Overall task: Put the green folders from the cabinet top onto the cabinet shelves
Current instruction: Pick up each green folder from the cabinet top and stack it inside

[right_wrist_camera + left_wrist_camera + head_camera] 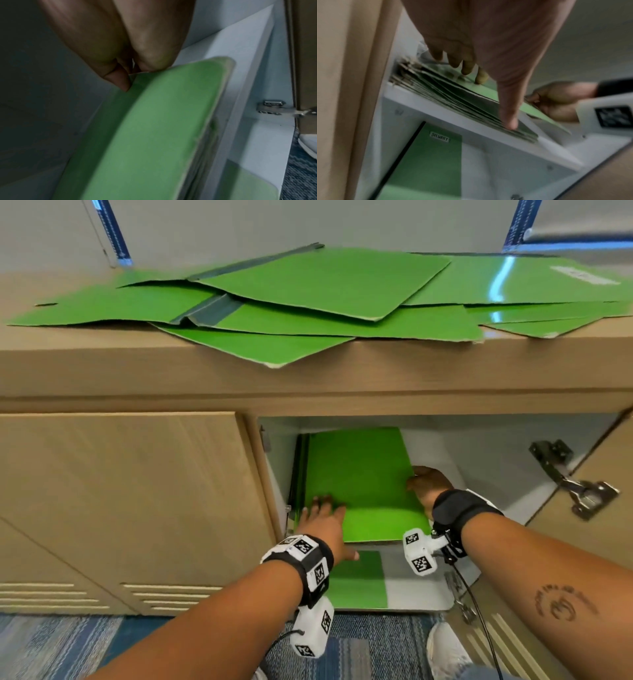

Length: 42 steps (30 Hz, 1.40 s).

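Several green folders (308, 289) lie spread over the wooden cabinet top (102, 364). Inside the open cabinet a stack of green folders (363, 474) (453, 97) rests on the upper white shelf (471, 129). My left hand (322, 515) (505, 94) lies flat on the top folder's front left part, fingers (481, 78) straight and thumb at the stack's front edge. My right hand (428, 484) (130, 70) pinches the right edge of the top folder (154, 128), which bows slightly upward there.
One green folder labelled SECURITY (428, 155) (356, 580) lies on the lower shelf. The left cabinet door (120, 491) is closed. The right door (603, 481) stands open on its metal hinge (575, 484) (271, 106). A white shoe (445, 648) stands on blue carpet below.
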{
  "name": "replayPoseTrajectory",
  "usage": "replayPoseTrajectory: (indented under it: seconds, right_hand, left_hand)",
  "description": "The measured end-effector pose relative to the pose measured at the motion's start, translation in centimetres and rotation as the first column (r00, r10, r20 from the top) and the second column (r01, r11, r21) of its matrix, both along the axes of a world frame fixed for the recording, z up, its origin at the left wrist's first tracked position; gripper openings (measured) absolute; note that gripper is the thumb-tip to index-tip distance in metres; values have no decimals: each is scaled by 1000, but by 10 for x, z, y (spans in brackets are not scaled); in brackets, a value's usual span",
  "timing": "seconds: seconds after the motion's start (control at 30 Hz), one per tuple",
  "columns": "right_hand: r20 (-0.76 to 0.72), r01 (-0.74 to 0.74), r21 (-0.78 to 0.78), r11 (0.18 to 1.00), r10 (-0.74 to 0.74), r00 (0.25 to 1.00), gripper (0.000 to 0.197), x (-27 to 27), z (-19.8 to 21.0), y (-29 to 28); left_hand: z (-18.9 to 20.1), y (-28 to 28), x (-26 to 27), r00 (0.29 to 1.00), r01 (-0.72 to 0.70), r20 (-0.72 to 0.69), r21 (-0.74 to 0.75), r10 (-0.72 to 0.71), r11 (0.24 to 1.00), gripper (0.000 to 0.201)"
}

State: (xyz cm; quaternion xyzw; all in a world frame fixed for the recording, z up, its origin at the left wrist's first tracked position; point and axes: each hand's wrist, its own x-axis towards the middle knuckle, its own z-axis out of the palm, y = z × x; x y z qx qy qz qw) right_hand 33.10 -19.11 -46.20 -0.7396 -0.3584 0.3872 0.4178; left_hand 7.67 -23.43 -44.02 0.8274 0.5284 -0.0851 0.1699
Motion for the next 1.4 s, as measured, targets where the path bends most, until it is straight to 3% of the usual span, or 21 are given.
replayPoseTrajectory:
  seconds: [0.1, 0.33, 0.47, 0.53, 0.7, 0.87, 1.03, 1.1, 1.23, 1.4]
  right_hand:
    - [88, -79, -63, 995, 85, 993, 27, -11, 7, 0]
    - [166, -175, -127, 976, 195, 967, 27, -22, 9, 0]
    - [307, -101, -300, 949, 197, 931, 65, -28, 7, 0]
    - [366, -66, -348, 935, 200, 909, 72, -32, 6, 2]
    - [379, -86, -356, 930, 228, 897, 59, -37, 1, 6]
    - [407, -78, -363, 929, 234, 883, 61, -35, -2, 2]
    - [525, -61, -404, 913, 286, 802, 62, -44, 1, -7]
    - [557, -72, -403, 912, 307, 772, 61, -49, 7, -10]
    - [581, -197, -283, 938, 332, 743, 63, -66, 30, -21]
    - [586, -346, 44, 937, 256, 769, 50, -93, 96, -45]
  left_hand:
    - [-4, 7, 0, 999, 41, -4, 60, -41, 997, 69]
    - [7, 17, -11, 997, 70, -28, 33, -69, 997, 55]
    - [2, 13, -12, 981, 146, -142, 99, -132, 984, 49]
    - [-3, 12, -13, 973, 166, -180, 124, -143, 978, 46]
    - [-13, 13, -15, 969, 168, -208, 154, -134, 974, 48]
    - [-14, 17, -13, 969, 164, -209, 134, -134, 977, 51]
    - [-3, 21, -13, 974, 153, -182, 83, -136, 985, 49]
    - [5, 21, -13, 981, 140, -144, 41, -133, 989, 60]
    - [27, 16, -12, 996, 85, 24, 92, -88, 992, 68]
    - [74, 1, -6, 970, 40, 225, 220, -91, 975, 61]
